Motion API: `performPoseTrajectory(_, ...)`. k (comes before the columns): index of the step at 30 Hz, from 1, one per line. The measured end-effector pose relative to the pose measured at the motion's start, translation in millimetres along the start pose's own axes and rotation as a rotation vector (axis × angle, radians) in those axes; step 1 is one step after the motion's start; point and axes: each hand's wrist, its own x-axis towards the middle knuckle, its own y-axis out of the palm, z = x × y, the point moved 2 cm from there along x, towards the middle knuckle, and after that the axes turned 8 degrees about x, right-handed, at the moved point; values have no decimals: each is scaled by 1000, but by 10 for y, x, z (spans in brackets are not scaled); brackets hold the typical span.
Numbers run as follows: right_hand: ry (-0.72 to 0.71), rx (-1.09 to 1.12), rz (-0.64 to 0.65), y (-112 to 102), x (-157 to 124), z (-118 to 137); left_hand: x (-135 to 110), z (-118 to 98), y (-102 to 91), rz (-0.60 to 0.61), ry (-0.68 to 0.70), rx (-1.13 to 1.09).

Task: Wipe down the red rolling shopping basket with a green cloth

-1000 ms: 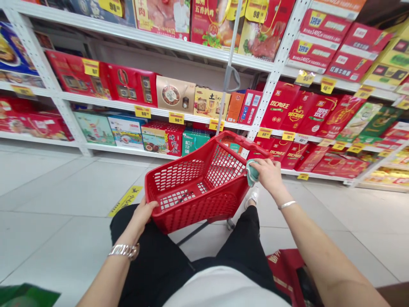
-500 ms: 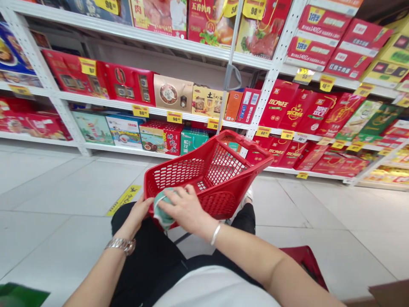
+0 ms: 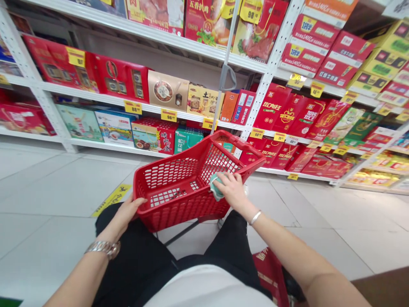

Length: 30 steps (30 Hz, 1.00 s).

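Note:
A red plastic rolling shopping basket (image 3: pixel 179 175) with a mesh of holes stands tilted in front of my legs, and its grey pull handle (image 3: pixel 226 72) rises towards the shelves. My left hand (image 3: pixel 126 211) grips the basket's near left edge. My right hand (image 3: pixel 231 190) is pressing a crumpled teal cloth (image 3: pixel 216 186) against the inside of the right rim. The basket holds nothing that I can see.
White metal shelves packed with red and yellow gift boxes and yellow price tags (image 3: pixel 168 115) stand ahead. A red gift bag (image 3: pixel 268 273) lies on the tile floor (image 3: pixel 57 179) by my right leg. A brown box edge (image 3: pixel 383 290) sits at the lower right.
My right hand and the cloth went left to the near rim beside my left hand, then returned right along the basket. My left hand stayed on the basket, which tilted slightly.

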Motion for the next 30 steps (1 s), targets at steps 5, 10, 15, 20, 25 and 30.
performPoseTrajectory(5,116,-134,36,-303,-125,-924,49,21,3,13,-2,-16)
performPoseTrajectory(10,253,-183,73,-585,-114,-1473,28,-6,12,-4,-9,-17)
performPoseTrajectory(15,261,-187,-72,-760,33,-1205,-12,-71,18,-28,-3,-21)
performPoseTrajectory(20,-17,16,-126,-630,268,-93,7,-58,4,-24,-2,-39)
performPoseTrajectory(25,-249,234,-126,-215,489,1030,32,-2,-11,22,32,-37)
performPoseTrajectory(30,-353,260,-95,90,564,1558,1,-25,-5,54,111,-77)
